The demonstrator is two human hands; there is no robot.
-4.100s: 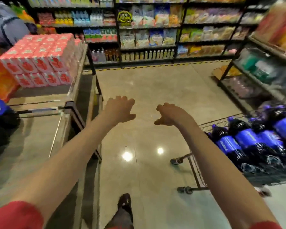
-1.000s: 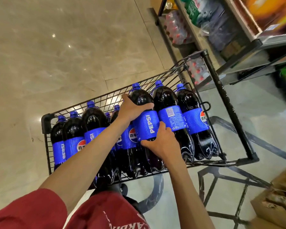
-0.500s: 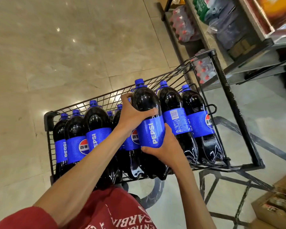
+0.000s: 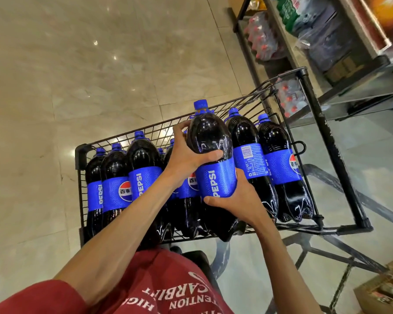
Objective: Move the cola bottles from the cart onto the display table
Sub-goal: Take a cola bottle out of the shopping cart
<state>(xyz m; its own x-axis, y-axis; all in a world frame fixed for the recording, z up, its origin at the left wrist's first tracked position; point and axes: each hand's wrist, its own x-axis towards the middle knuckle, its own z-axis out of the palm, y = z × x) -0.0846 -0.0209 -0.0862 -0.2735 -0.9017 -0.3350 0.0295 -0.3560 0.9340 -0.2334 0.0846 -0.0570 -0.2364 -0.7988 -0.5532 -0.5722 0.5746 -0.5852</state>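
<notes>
A black wire cart (image 4: 127, 137) stands in front of me, holding several large cola bottles (image 4: 143, 168) with blue labels and blue caps. One cola bottle (image 4: 211, 141) is raised above the others, neck pointing away from me. My left hand (image 4: 186, 157) grips its upper body from the left. My right hand (image 4: 241, 198) holds it from below at the label's lower edge. Two more bottles (image 4: 279, 159) lie to its right in the cart. The display table is out of view.
Beige tiled floor (image 4: 100, 64) spreads left and ahead of the cart. Metal shelving (image 4: 349, 71) with shrink-wrapped drink packs stands at the right, close to the cart's black handle post (image 4: 327, 141). Cardboard boxes (image 4: 386, 291) sit at the bottom right.
I turned from the display table to the cart and took one bottle in both hands. Over the last second the bottle has risen out of the row toward me.
</notes>
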